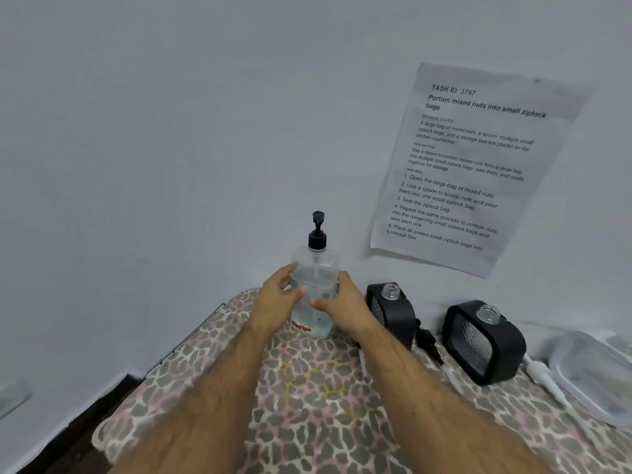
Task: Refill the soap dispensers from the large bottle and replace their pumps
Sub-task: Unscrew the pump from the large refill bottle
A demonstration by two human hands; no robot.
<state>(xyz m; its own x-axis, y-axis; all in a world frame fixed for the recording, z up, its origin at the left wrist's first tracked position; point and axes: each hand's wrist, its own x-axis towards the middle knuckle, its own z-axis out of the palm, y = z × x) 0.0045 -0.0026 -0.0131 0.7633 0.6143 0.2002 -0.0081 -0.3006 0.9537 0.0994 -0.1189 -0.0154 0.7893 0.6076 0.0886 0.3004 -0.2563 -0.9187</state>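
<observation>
The large clear soap bottle [315, 275] stands upright at the far side of the table, its black pump [317, 232] screwed on top. My left hand [278, 297] grips its left side and my right hand [342, 302] grips its right side, thumbs across the front. To the right stand two black-framed dispensers, a near one [393, 311] and a farther-right one [485, 340], both with open glass necks and no pumps. A black pump [427, 340] lies on the cloth between them. A white pump with its tube [543, 376] lies to the right of the second dispenser.
The table [307, 405] carries a leopard-print cloth and stands against a white wall. A printed task sheet [472, 165] hangs on the wall at the right. A clear plastic lidded container [595, 371] sits at the table's right edge. Dark floor shows at the lower left.
</observation>
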